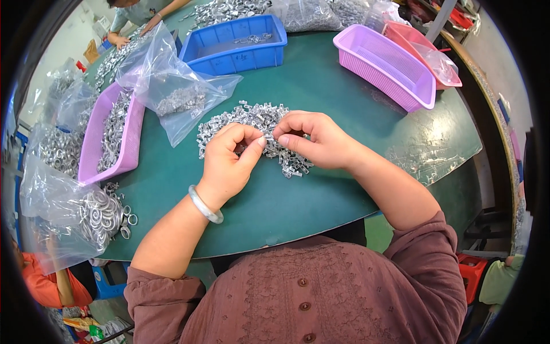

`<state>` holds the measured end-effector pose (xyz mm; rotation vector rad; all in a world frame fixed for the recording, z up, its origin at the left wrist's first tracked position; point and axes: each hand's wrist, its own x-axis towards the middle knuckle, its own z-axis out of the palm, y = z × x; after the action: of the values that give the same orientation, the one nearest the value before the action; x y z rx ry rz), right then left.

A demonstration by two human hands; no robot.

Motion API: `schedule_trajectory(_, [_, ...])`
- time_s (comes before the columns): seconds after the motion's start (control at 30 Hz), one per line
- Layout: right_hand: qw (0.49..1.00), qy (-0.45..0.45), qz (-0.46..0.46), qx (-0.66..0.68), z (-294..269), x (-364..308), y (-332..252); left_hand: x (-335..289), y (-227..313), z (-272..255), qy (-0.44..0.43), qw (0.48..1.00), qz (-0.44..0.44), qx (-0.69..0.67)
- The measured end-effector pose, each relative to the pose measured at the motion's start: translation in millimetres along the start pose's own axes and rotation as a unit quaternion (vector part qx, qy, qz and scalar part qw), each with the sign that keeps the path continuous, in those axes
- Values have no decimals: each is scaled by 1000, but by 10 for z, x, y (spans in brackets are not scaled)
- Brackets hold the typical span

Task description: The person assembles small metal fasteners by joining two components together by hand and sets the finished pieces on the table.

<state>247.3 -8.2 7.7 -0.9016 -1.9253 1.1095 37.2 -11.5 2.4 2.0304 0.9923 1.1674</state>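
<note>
A pile of small silvery metal pieces, looking like little buckle frames, lies on the green table in front of me. Over its near side, my left hand is closed with thumb and forefinger pinched together. My right hand is just to the right, its thumb and fingers also drawn into a pinch. The fingertips of both hands come close together above the pile. Whatever sits between them is too small to make out. A pale bangle circles my left wrist.
A blue tray stands beyond the pile, with a clear bag of metal bits beside it. A purple basket of parts and metal rings lie left. Another purple basket stands far right. Someone works at the far left.
</note>
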Motion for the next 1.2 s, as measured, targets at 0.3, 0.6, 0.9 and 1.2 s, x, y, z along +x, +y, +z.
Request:
schedule_trajectory(0.3, [999,16,-32,-33,11,0,24,-27,-31,7,-30,996,-59,-65])
schedule_trajectory(0.6, [991,63,-90,-82,6,-16,-17,-39,-47,16,-54,978,-93,-178])
schedule_trajectory(0.9, [987,60,-124,-83,27,-12,-3,-45,-70,10,-59,977,-99,-177])
schedule_trajectory(1.2, [962,75,-159,-207,-9,24,104,2,-100,-44,-63,949,-175,-253])
